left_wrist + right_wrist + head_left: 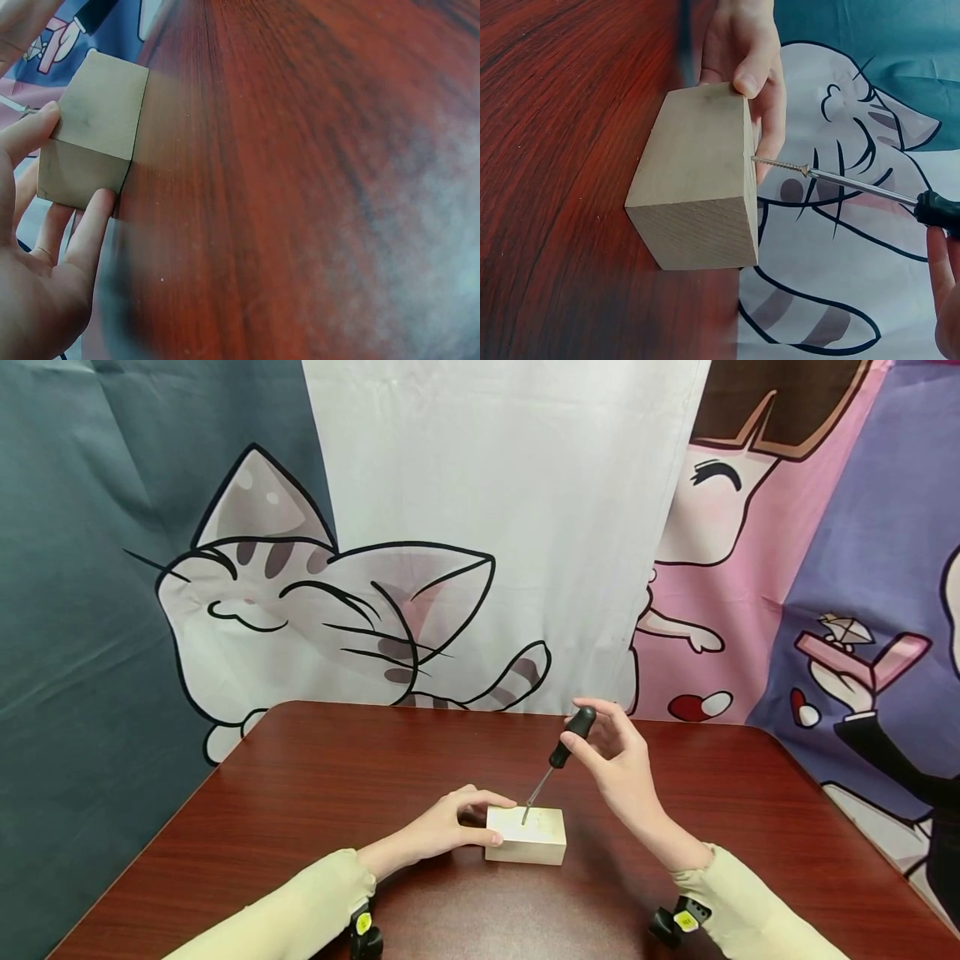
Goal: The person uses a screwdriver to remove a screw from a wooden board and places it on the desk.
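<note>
A pale wooden block (527, 852) lies on the table, and my left hand (448, 823) grips its left end, thumb on the near side and fingers on the far side. From its top face a long metal screw (780, 163) sticks out, leaning, with most of its threaded shank showing. My right hand (621, 767) holds a screwdriver (573, 739) by its black handle, thumb and fingers around the upper part. In the right wrist view the screwdriver's shaft (862, 185) meets the screw head, roughly in line with the screw.
The dark red-brown wooden table (360, 752) reaches back to a hanging cloth (495, 468) printed with cartoon figures. A small black device with a yellow mark (363, 923) is worn at the left wrist, another (686, 920) at the right.
</note>
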{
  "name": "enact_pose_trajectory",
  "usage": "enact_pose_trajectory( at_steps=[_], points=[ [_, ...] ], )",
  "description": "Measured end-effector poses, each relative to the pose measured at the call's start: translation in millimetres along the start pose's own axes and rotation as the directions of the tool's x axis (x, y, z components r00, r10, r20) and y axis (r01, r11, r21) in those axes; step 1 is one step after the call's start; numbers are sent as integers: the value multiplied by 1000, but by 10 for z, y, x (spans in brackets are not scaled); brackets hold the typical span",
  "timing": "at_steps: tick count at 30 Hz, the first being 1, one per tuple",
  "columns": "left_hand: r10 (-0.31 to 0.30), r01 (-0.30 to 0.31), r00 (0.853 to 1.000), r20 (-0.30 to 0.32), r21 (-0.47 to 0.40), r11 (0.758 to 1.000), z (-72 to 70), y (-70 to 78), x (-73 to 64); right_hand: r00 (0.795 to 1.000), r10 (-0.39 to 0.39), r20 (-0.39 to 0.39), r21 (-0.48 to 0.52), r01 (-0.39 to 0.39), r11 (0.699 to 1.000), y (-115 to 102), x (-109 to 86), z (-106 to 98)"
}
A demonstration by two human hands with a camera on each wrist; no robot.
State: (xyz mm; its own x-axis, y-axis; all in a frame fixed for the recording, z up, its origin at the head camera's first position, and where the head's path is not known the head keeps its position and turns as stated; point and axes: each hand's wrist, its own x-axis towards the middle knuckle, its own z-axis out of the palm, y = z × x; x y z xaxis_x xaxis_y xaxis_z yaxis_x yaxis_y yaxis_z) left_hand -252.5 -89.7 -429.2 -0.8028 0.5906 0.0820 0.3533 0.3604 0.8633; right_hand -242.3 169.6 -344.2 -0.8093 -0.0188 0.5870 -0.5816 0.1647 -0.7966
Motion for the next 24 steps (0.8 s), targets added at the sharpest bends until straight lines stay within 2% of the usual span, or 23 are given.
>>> enact_pose_trajectory(
  at_steps=[17, 24],
  points=[
    [-2, 2, 1000, -1, -6, 1000, 3, -8, 3, 995, -27, 93, 51, 22, 998, 27, 12, 3],
    [-7, 7, 1000, -6, -1, 1000, -1, 1, -1, 998, 8, 68, 17, -10, 1000, 4, 10, 32]
  ],
)
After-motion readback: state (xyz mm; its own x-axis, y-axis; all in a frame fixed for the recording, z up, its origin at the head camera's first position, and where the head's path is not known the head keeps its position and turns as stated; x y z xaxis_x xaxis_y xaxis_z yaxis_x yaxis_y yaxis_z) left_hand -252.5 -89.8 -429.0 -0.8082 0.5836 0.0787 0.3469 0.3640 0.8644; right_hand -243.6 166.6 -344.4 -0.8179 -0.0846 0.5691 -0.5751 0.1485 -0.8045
